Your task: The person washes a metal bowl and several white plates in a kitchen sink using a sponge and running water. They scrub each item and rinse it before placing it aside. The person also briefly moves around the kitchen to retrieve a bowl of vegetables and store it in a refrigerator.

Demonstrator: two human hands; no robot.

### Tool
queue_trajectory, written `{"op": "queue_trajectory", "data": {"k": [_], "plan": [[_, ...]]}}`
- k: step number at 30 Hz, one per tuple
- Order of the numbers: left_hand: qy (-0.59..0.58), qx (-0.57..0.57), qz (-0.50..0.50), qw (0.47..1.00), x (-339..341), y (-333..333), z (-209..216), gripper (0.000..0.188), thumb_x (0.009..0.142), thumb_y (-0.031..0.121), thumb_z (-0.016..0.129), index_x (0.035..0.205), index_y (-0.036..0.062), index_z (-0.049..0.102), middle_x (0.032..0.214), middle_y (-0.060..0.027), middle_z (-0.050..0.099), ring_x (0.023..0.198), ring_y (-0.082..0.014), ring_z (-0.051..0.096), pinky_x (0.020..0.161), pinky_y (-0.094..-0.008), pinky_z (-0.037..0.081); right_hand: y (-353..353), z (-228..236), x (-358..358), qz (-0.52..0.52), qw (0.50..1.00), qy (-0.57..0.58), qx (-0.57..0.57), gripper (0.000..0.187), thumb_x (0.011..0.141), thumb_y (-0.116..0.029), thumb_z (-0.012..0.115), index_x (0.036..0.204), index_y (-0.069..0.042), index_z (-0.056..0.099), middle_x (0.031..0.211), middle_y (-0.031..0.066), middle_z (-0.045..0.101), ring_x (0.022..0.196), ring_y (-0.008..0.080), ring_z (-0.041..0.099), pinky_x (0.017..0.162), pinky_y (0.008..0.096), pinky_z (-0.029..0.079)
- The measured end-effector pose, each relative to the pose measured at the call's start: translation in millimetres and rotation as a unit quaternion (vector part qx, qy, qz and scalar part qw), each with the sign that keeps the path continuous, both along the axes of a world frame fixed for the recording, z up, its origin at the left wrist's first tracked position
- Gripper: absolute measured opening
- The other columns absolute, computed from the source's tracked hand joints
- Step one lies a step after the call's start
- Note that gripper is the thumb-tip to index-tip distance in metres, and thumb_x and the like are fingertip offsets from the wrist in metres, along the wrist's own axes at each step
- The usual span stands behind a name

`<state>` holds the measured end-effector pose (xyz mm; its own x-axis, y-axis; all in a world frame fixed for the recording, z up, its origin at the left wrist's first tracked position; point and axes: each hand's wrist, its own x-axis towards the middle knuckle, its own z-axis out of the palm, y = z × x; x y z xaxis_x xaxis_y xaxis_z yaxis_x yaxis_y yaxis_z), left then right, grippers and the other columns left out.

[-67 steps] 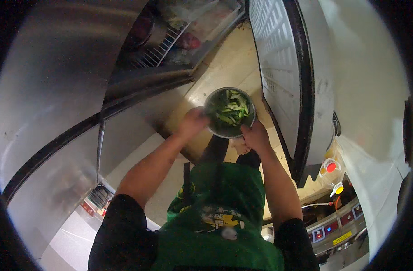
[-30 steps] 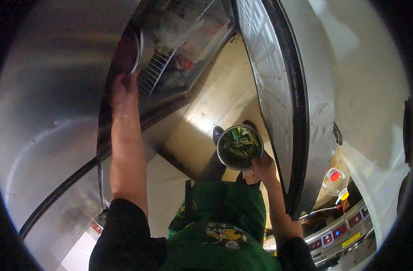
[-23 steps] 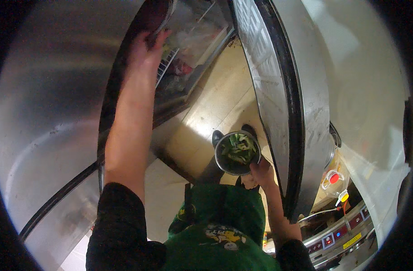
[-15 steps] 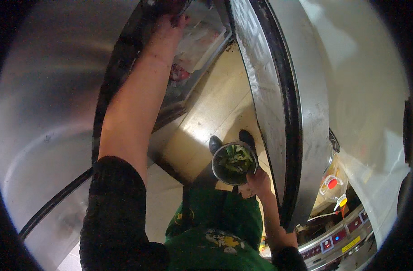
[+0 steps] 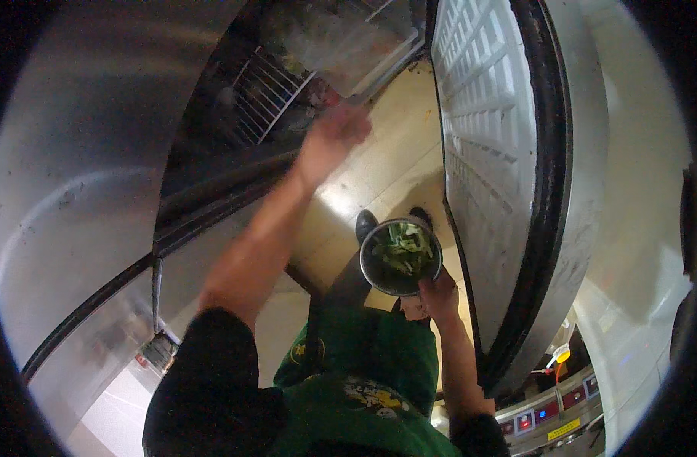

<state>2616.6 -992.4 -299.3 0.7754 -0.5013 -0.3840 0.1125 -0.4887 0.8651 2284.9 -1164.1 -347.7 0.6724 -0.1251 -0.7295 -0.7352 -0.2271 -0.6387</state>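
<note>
My right hand grips the rim of a round metal bowl, its fingers partly hidden under and behind it. Cut green vegetables lie inside the bowl, which is held in front of my green apron. My left hand is stretched forward at the opening of a steel refrigerator. Motion smears its fingers, so whether it holds anything is unclear. Beyond it are a pale plastic-covered tray and a white wire rack inside the dark compartment.
The refrigerator door stands wide on my right, its ribbed white lining facing me. Steel panels fill the left. A control panel with lit switches and a yellow-capped bottle are at lower right. Pale floor tiles lie below.
My left hand has come back out of the refrigerator, toward me and to the right, uncovering the wire rack. The door appears farther right. My right hand still holds the bowl.
</note>
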Motion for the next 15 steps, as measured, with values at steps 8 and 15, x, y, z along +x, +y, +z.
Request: {"op": "queue_trajectory", "data": {"k": [8, 15], "plan": [[0.380, 0.100, 0.175, 0.903, -212, 68, -16, 0.054, 0.075, 0.010, 0.064, 0.124, 0.0040, 0.041, 0.116, -0.0109, 0.053, 0.099, -0.0277, 0.055, 0.086, -0.0384, 0.045, 11, 39, 62, 0.086, 0.995, -0.021, -0.039, 0.043, 0.081, -0.028, 0.053, 0.118, -0.006, 0.049, 0.095, 0.0173, 0.062, 0.089, 0.0335, 0.060, 0.077, 0.0399, 0.046], [-0.019, 0.400, -0.025, 0.916, -136, 105, -17, 0.026, 0.074, 0.020, 0.064, 0.098, 0.0088, 0.061, 0.094, -0.0104, 0.064, 0.086, -0.0240, 0.060, 0.075, -0.0335, 0.048, 11, 73, 62, -0.067, 0.979, 0.044, 0.189, 0.052, 0.081, -0.024, 0.062, 0.126, -0.008, 0.042, 0.089, 0.0076, 0.061, 0.070, 0.0181, 0.058, 0.057, 0.0289, 0.049]]}}
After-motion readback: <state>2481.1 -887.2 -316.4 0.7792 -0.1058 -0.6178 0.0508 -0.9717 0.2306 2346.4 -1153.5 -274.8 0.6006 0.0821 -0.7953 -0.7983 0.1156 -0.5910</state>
